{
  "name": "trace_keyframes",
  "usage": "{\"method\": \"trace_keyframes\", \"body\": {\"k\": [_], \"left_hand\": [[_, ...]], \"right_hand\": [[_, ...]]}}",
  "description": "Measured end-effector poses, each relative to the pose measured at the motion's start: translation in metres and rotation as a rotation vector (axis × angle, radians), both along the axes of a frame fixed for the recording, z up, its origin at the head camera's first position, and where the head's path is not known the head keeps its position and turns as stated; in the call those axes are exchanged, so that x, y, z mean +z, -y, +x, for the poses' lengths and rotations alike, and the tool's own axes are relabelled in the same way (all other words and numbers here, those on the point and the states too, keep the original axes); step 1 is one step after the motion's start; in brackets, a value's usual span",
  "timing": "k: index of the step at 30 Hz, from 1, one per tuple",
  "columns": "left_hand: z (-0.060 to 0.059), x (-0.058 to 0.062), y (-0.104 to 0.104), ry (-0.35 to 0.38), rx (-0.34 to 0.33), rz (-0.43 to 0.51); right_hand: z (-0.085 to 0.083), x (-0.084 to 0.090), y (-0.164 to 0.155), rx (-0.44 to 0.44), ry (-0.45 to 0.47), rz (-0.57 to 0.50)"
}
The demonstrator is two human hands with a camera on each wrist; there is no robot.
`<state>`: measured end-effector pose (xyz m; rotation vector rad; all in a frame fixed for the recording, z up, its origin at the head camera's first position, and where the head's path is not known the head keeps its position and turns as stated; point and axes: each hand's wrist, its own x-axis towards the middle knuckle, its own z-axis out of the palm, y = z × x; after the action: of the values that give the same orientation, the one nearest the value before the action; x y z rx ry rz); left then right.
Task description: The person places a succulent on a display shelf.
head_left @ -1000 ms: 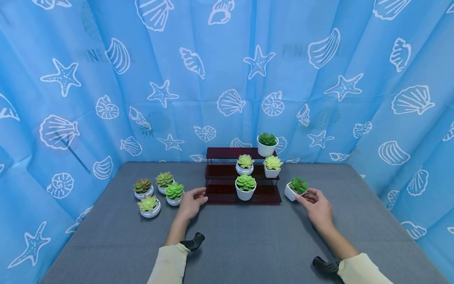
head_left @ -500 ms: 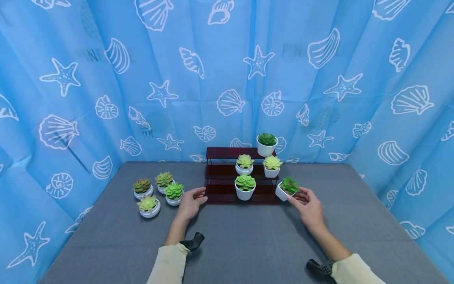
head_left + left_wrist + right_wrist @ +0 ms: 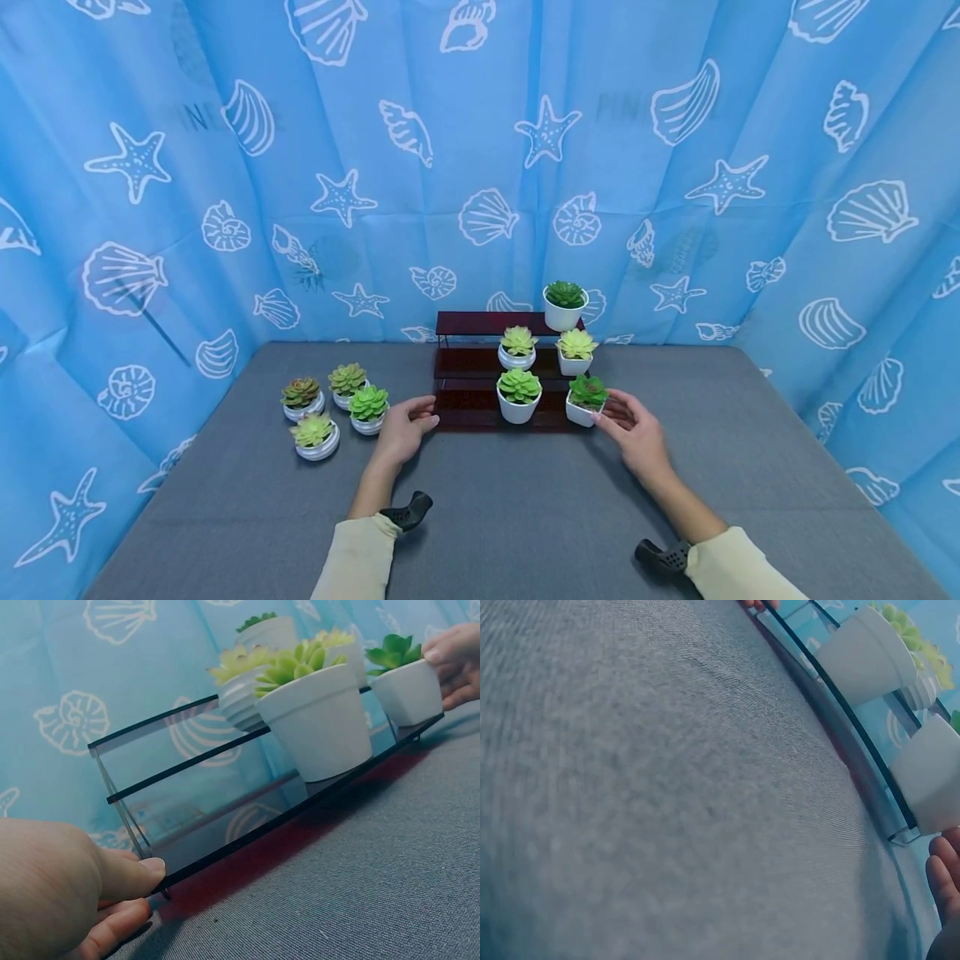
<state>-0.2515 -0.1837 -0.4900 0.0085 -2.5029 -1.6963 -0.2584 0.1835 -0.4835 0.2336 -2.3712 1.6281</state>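
Observation:
A dark red, see-through three-tier display rack (image 3: 468,400) stands at the back of the table. My left hand (image 3: 402,432) is at its lower left corner; in the left wrist view the thumb (image 3: 139,876) and fingers hold that corner of the bottom shelf. My right hand (image 3: 637,435) pinches a square white pot with a dark green succulent (image 3: 585,400) at the right end of the bottom tier. Left of it on that tier is a round-potted bright green succulent (image 3: 519,397). Two pale succulents, one in a ribbed pot (image 3: 517,348) and one in a square pot (image 3: 576,353), occupy the middle tier.
On the top tier's right end sits a dark green succulent (image 3: 565,307). Several potted succulents cluster on the grey tablecloth at the left, the green one (image 3: 368,410) close to my left hand. A blue seashell curtain (image 3: 480,167) hangs behind the table.
My right hand has carried the square-potted dark green succulent leftward from beside the rack to the right end of the bottom tier. The left hand has stayed in place.

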Motion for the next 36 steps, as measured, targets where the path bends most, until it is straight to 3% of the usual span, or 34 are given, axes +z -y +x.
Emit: {"method": "trace_keyframes", "body": {"k": [13,28,36], "left_hand": [[-0.002,-0.001,-0.001,0.006,-0.002,-0.006],[-0.001,-0.001,0.000,0.006,0.000,-0.010],[-0.001,0.001,0.000,0.008,0.005,-0.003]], "right_hand": [[-0.002,-0.005,0.005,0.035,-0.061,-0.127],[-0.009,-0.007,0.011,-0.033,-0.067,0.027],[-0.015,-0.006,0.007,0.076,0.007,0.074]]}}
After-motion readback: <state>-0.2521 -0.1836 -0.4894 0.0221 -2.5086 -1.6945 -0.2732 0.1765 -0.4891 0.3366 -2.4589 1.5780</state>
